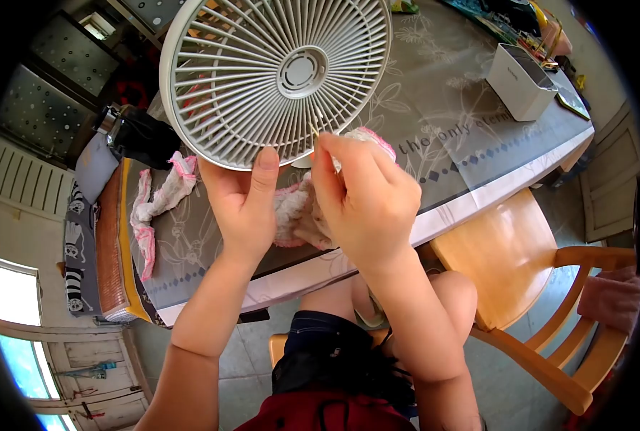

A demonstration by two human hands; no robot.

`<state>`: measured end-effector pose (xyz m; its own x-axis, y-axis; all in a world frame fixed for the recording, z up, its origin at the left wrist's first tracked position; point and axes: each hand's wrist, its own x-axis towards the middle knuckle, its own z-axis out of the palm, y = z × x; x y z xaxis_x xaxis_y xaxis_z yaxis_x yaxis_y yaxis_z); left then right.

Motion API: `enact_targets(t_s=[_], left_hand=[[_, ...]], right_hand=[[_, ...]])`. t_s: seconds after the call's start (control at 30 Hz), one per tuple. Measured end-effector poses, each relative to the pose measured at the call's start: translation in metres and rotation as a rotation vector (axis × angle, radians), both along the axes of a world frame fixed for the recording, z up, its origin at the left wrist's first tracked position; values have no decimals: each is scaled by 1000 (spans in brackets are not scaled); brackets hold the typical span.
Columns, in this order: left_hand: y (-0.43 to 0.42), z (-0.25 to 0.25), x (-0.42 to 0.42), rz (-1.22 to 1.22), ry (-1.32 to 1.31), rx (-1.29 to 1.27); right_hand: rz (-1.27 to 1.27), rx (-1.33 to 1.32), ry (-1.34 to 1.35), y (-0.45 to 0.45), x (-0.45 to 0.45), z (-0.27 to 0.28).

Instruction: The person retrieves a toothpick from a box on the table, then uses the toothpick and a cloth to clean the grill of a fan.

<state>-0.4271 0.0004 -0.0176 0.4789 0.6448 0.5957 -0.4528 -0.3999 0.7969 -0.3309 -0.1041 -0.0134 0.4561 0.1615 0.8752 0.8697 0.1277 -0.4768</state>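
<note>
A round white fan grille (302, 72) with radiating slats is tilted up in front of me, above the table. Its lower rim is gripped by my left hand (241, 205), thumb on the near face and fingers hidden behind. My right hand (370, 190) pinches a thin pale stick (314, 130) between thumb and forefinger, its end at the slats near the lower right of the grille. The stick's exact kind is too small to tell. A crumpled white cloth with pink edging (295, 212) lies on the table behind and between my hands.
A second pink-edged cloth (163, 195) lies at the left of the covered table (449, 108). At the right stand a white box-shaped device (517, 82) and several items behind it. A wooden chair (510, 251) is close on my right.
</note>
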Motion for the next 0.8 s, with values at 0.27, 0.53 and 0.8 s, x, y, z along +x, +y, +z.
enact_targets(t_s=[0.27, 0.53, 0.8], left_hand=[[-1, -1, 1, 2, -24, -1], [5, -3, 0, 9, -23, 54], [11, -6, -3, 23, 61, 173]], right_hand=[[49, -6, -4, -1, 3, -2], [31, -4, 2, 0, 1, -3], [20, -32, 17, -1, -1, -3]])
